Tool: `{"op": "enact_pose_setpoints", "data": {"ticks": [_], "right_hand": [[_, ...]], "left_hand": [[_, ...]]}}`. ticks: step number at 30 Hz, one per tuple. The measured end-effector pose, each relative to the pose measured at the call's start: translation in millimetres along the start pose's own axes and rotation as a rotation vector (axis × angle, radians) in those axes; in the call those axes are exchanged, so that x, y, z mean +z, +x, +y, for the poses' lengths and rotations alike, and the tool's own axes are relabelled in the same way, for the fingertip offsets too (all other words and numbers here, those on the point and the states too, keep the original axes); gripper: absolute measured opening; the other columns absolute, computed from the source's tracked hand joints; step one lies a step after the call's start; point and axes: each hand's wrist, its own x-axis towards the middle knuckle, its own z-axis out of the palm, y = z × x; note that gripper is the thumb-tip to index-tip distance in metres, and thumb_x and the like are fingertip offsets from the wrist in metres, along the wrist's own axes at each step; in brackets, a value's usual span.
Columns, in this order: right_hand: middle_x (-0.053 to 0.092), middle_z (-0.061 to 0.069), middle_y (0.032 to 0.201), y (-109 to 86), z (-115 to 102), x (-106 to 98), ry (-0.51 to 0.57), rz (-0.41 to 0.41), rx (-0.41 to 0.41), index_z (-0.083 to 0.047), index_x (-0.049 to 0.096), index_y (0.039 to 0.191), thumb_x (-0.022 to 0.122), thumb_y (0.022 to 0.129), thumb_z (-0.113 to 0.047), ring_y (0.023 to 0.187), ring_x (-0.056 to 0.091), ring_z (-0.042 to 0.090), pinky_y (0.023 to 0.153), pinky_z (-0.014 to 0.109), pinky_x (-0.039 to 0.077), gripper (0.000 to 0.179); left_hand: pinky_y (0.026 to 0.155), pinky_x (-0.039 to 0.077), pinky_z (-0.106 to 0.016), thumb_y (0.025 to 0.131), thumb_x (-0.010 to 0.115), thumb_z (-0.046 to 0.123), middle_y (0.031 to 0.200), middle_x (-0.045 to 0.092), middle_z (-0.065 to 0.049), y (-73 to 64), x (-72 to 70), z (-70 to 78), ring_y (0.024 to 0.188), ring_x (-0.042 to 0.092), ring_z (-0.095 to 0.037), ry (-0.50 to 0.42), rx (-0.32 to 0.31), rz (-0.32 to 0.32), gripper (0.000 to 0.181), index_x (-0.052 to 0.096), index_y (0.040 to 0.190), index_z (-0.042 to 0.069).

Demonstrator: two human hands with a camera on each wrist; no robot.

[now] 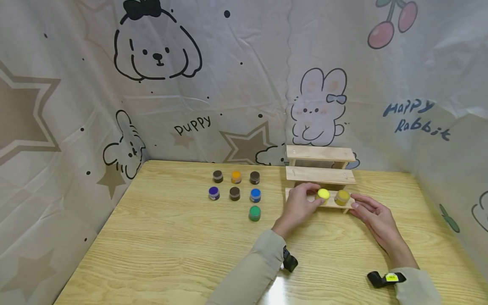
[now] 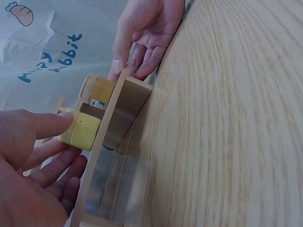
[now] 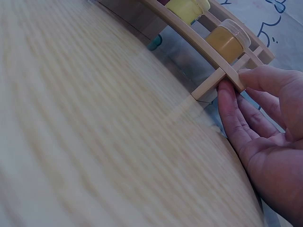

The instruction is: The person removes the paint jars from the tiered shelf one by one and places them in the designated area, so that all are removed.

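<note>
My left hand [image 1: 302, 204] pinches a bright yellow paint pot [image 1: 323, 195] between thumb and fingers, on the lowest step of a wooden three-step display stand [image 1: 321, 174]. Just to its right on that same step is an ochre-yellow paint pot [image 1: 342, 197], with a clear lid and a small label in the left wrist view. My right hand [image 1: 376, 218] grips the right end of the lowest step; in the right wrist view its thumb [image 3: 265, 78] lies at the board's end and a finger [image 3: 227, 101] underneath. The two upper steps carry nothing.
Left of the stand, several paint pots stand in loose rows on the wooden table [image 1: 171, 245], among them an orange pot [image 1: 236, 177], a purple pot [image 1: 214, 193], a blue pot [image 1: 255, 195] and a green pot [image 1: 255, 213]. A printed cloth [image 1: 244, 84] hangs behind the table.
</note>
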Motion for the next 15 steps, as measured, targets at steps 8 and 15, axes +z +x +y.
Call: {"op": "enact_pose_setpoints", "data": {"ticks": [8,15], "right_hand": [[0.070,-0.006,0.125,-0.2,-0.8,0.4,0.007,-0.005,-0.001,0.001,0.060,0.136,0.062,0.100,0.003,0.109,0.069,0.008,0.092,0.027,0.056,0.036],[0.070,-0.006,0.124,-0.9,-0.4,0.3,-0.002,0.006,0.006,0.000,0.061,0.136,0.062,0.100,0.002,0.109,0.069,0.008,0.092,0.026,0.056,0.036]], "left_hand": [[0.088,0.048,-0.016,0.089,0.083,0.017,0.106,0.071,0.006,2.6,5.9,1.0,0.101,0.066,-0.012,0.043,0.011,0.010,0.030,0.074,0.118,0.011],[0.086,0.050,-0.016,0.089,0.083,0.016,0.105,0.070,0.008,1.0,3.4,1.9,0.099,0.066,-0.010,0.011,-0.025,0.002,0.029,0.074,0.116,0.012]]}}
